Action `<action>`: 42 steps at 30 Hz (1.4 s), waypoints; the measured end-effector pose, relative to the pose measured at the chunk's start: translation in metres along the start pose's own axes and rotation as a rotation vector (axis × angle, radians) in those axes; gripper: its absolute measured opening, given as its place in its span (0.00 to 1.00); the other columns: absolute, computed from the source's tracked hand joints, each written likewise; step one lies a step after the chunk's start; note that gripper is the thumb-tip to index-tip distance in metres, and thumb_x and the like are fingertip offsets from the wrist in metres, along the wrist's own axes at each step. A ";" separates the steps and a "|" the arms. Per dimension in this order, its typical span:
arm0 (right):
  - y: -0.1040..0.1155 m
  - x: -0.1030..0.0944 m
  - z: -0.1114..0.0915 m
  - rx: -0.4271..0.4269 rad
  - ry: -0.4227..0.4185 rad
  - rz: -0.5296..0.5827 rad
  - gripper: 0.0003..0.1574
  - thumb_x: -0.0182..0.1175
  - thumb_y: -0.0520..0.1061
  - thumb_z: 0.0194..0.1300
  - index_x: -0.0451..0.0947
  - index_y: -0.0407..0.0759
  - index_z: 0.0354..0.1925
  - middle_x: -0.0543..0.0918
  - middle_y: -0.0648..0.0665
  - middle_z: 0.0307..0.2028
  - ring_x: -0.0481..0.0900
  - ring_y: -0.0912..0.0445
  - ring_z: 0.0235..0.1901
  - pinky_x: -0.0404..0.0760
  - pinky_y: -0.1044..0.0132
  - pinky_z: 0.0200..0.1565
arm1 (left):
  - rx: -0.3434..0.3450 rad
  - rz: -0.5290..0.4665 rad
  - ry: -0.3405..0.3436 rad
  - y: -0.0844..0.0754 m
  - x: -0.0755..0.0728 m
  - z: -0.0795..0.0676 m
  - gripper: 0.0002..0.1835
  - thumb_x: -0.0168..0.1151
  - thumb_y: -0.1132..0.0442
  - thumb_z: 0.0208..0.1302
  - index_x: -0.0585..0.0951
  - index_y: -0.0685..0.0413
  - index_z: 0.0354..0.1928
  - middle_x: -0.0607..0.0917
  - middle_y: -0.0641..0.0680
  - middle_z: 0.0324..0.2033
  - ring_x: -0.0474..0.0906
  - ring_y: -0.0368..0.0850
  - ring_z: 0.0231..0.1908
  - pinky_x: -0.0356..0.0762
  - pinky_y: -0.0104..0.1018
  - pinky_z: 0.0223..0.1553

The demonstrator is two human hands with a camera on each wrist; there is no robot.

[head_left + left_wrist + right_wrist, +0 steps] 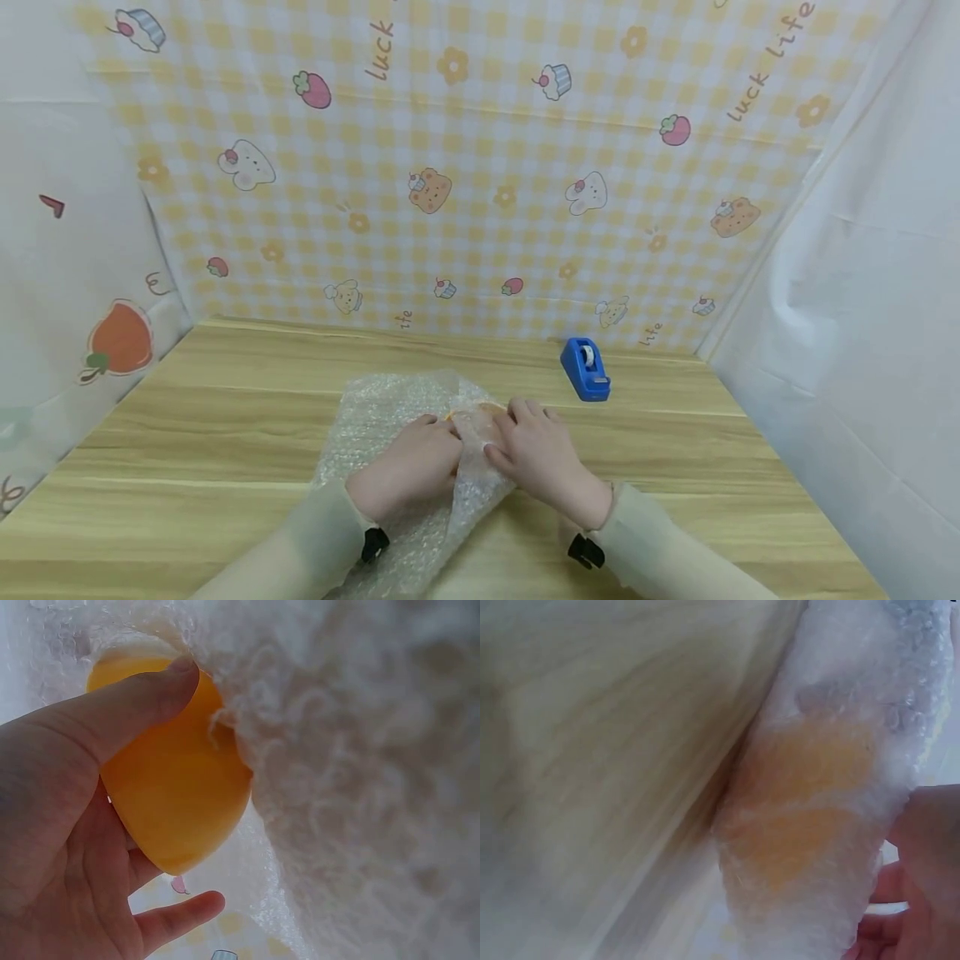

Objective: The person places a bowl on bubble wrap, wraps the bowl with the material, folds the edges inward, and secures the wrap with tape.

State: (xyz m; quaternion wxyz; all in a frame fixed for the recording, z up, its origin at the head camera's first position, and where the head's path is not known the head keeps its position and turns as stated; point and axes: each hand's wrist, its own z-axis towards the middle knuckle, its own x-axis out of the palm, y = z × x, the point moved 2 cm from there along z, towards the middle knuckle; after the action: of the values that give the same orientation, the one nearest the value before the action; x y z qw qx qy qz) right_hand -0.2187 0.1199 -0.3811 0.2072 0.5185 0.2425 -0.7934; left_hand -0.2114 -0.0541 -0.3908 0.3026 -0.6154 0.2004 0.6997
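A sheet of bubble wrap [382, 412] lies on the wooden table, its right side folded over a smooth yellow-orange object. That rounded object [180, 787] tapers at one end in the left wrist view; its exact kind cannot be told. My left hand [415, 462] grips it, thumb across its face and some fingers behind. Its colour shows through the wrap in the right wrist view. With curled fingers, my right hand [542, 454] holds the folded wrap around the object's right side. Part of the object is hidden beneath the wrap and hands.
A blue tape dispenser [587, 369] with a roll of tape stands on the table [660, 450], behind and to the right of my hands. A yellow checked cloth [480, 242] hangs along the back edge, and pale cloths hang at both sides.
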 end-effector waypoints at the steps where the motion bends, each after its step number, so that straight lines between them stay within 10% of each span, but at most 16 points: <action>1: 0.000 0.002 0.000 -0.027 -0.033 0.012 0.17 0.63 0.55 0.61 0.81 0.45 0.40 0.74 0.48 0.37 0.71 0.55 0.34 0.72 0.65 0.31 | 0.000 0.004 0.003 0.000 0.000 0.001 0.10 0.63 0.51 0.59 0.84 0.46 0.26 0.85 0.52 0.44 0.81 0.48 0.45 0.67 0.51 0.60; 9: 0.003 0.003 0.003 -0.256 -0.149 0.156 0.11 0.68 0.35 0.53 0.84 0.43 0.37 0.81 0.48 0.41 0.78 0.55 0.37 0.80 0.67 0.40 | 0.018 0.066 0.001 -0.001 0.004 0.006 0.15 0.64 0.53 0.58 0.76 0.44 0.16 0.86 0.50 0.36 0.80 0.46 0.41 0.71 0.45 0.52; 21: -0.007 0.008 -0.003 -0.093 0.211 0.259 0.23 0.47 0.56 0.75 0.86 0.48 0.44 0.84 0.51 0.48 0.77 0.54 0.55 0.66 0.47 0.59 | 0.035 0.085 0.009 -0.003 0.006 0.008 0.15 0.61 0.65 0.56 0.73 0.45 0.15 0.86 0.50 0.36 0.80 0.46 0.39 0.71 0.41 0.49; 30: -0.009 0.010 -0.004 -0.084 0.276 0.221 0.25 0.43 0.59 0.75 0.80 0.54 0.57 0.81 0.52 0.55 0.72 0.53 0.61 0.57 0.37 0.63 | 0.016 0.024 0.030 -0.003 0.004 0.010 0.08 0.58 0.69 0.57 0.83 0.50 0.25 0.86 0.52 0.41 0.80 0.49 0.45 0.69 0.45 0.56; 42: -0.002 0.014 -0.001 -0.085 0.303 0.218 0.28 0.39 0.63 0.76 0.82 0.59 0.55 0.81 0.56 0.54 0.70 0.56 0.61 0.56 0.35 0.64 | 0.079 -0.031 0.020 0.001 -0.012 0.001 0.12 0.61 0.69 0.51 0.74 0.47 0.16 0.79 0.44 0.24 0.74 0.43 0.28 0.73 0.39 0.41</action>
State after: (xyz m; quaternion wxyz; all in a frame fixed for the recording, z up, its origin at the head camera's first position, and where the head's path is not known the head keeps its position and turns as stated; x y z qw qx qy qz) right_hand -0.2245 0.1214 -0.3945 0.2747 0.6460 0.2466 -0.6682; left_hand -0.2124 -0.0564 -0.3793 0.3358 -0.6128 0.2213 0.6803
